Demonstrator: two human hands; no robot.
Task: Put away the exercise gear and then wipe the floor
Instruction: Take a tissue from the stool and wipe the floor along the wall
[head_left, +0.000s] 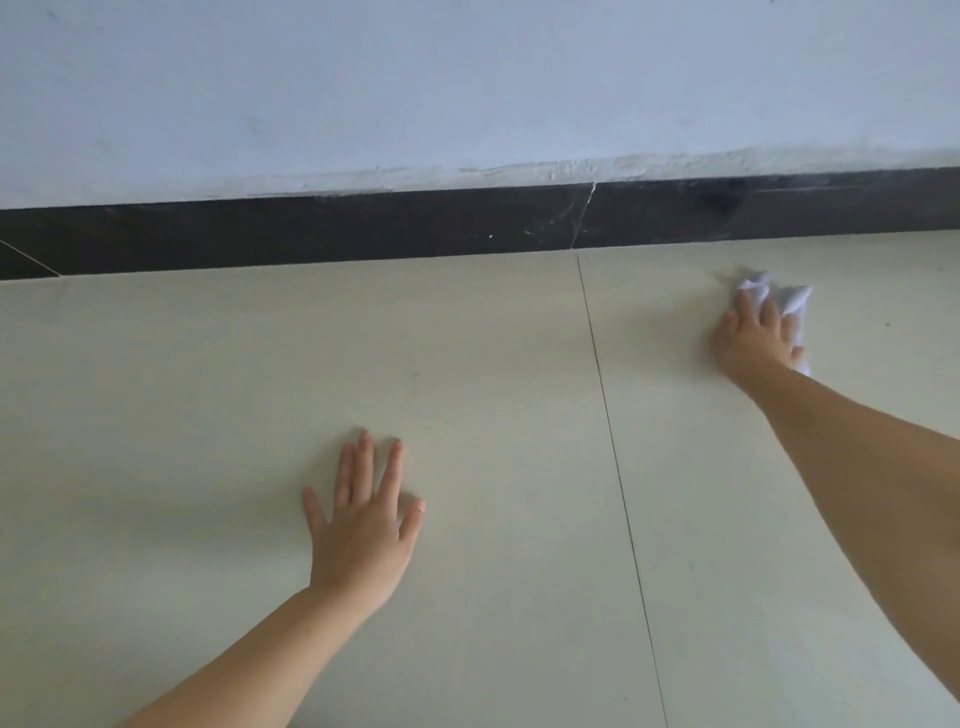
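My right hand (753, 340) reaches far to the right and presses a crumpled white cloth (795, 301) against the pale tiled floor (467, 364), close to the wall. The cloth sticks out past my fingers and along the outer side of the hand. My left hand (363, 525) lies flat on the floor with its fingers spread, nearer to me and left of the tile joint; it holds nothing. No exercise gear is in view.
A dark skirting board (363, 228) runs along the foot of a white wall (467, 93) straight ahead. A thin grout line (618, 467) crosses the floor between my two hands.
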